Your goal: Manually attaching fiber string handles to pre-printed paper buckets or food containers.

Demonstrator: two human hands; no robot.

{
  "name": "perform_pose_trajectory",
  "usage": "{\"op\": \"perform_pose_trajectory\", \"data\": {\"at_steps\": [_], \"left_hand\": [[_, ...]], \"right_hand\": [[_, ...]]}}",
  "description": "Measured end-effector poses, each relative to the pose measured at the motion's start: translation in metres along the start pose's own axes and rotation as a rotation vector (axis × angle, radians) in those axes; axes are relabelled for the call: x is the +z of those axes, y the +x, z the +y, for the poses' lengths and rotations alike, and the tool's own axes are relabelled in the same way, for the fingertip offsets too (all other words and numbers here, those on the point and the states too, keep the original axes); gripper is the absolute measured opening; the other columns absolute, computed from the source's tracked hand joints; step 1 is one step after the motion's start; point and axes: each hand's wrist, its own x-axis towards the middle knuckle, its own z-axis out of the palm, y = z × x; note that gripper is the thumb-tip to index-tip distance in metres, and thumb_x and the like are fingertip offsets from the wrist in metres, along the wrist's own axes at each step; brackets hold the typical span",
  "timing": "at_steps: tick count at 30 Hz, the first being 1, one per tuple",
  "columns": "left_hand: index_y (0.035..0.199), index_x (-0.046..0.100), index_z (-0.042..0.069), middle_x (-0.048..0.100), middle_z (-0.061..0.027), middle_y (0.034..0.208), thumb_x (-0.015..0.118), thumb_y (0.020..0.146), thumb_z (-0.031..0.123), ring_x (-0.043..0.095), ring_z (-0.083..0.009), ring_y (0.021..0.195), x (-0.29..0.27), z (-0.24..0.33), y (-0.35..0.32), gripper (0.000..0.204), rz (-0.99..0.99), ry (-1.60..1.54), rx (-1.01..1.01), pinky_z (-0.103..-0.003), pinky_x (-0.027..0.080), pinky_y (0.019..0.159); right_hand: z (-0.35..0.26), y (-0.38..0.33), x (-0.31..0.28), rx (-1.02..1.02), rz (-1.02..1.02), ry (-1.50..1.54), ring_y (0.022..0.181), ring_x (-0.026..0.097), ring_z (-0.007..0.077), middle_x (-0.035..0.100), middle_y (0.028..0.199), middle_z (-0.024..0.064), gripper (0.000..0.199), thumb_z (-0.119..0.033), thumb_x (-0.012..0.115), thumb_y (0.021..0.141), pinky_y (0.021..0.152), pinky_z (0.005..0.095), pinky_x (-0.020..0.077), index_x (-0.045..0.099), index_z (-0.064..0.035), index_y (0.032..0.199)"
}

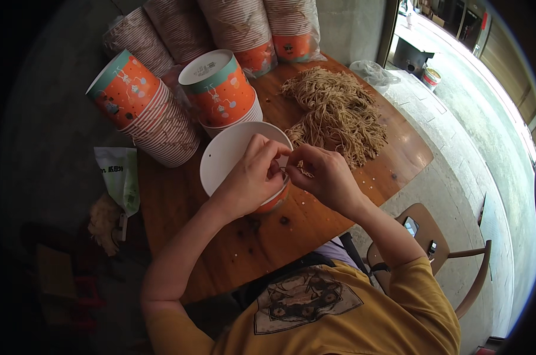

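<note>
A white-lined orange paper bowl point(226, 155) stands on the wooden table point(268, 236) in front of me. Over its right rim my left hand point(253, 177) and my right hand point(324, 177) meet, fingers pinched together on a small tuft of tan dried noodles point(300, 170). A large loose pile of the same noodles point(336, 112) lies on the table just beyond my right hand.
Two stacks of orange paper bowls point(141, 106) point(223, 92) lie on their sides behind the bowl, with several plastic-wrapped stacks point(244, 29) at the back. A green-and-white bag point(120, 174) hangs at the table's left edge. A wooden chair point(451, 260) carrying a phone stands to my right.
</note>
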Motion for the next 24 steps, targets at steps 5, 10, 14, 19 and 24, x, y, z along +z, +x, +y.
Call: {"op": "perform_pose_trajectory", "data": {"at_steps": [5,10,14,19,24], "left_hand": [[0.097,0.052,0.001,0.044,-0.0097,0.104,0.062,0.079,-0.001,0.058,-0.0234,0.087,0.001,-0.010,-0.002,0.021,0.038,0.072,0.064,-0.036,0.052,0.076],[0.094,0.050,0.002,0.050,-0.0121,0.096,0.062,0.079,0.002,0.059,-0.0319,0.087,0.006,0.002,-0.005,0.019,0.136,0.374,0.131,-0.041,0.050,0.072],[0.092,0.050,0.003,0.057,-0.0123,0.087,0.061,0.080,0.001,0.061,-0.0329,0.081,0.011,0.003,-0.008,0.016,0.176,0.280,0.031,-0.041,0.050,0.069],[0.090,0.052,0.001,0.063,-0.0121,0.080,0.061,0.083,0.002,0.065,-0.0255,0.077,0.013,0.006,-0.007,0.011,0.209,-0.058,-0.164,-0.035,0.050,0.069],[0.093,0.055,0.002,0.062,-0.0050,0.083,0.061,0.085,0.002,0.060,-0.0128,0.078,0.013,-0.009,-0.006,0.009,0.169,-0.388,-0.221,-0.029,0.049,0.074]], "right_hand": [[-0.004,-0.001,0.001,-0.006,-0.006,-0.037,0.068,0.064,0.0290,0.063,0.076,0.0125,0.014,-0.013,0.066,0.081,0.059,0.0363,0.0499,0.058,-0.0036,0.087],[-0.004,-0.002,0.001,-0.016,0.004,-0.043,0.068,0.063,0.0286,0.063,0.076,0.0119,0.014,-0.013,0.066,0.081,0.059,0.0363,0.0500,0.058,-0.0038,0.087],[-0.004,-0.001,0.002,-0.009,0.003,-0.056,0.068,0.064,0.0285,0.063,0.076,0.0119,0.014,-0.014,0.066,0.081,0.060,0.0365,0.0502,0.058,-0.0041,0.086],[-0.005,-0.002,0.003,-0.011,0.011,-0.038,0.068,0.063,0.0285,0.063,0.077,0.0116,0.013,-0.013,0.066,0.081,0.060,0.0362,0.0501,0.058,-0.0046,0.086],[-0.003,-0.006,0.008,0.008,0.058,-0.019,0.065,0.063,0.0252,0.061,0.076,0.0102,0.012,-0.013,0.066,0.082,0.058,0.0339,0.0496,0.058,-0.0050,0.086]]}}
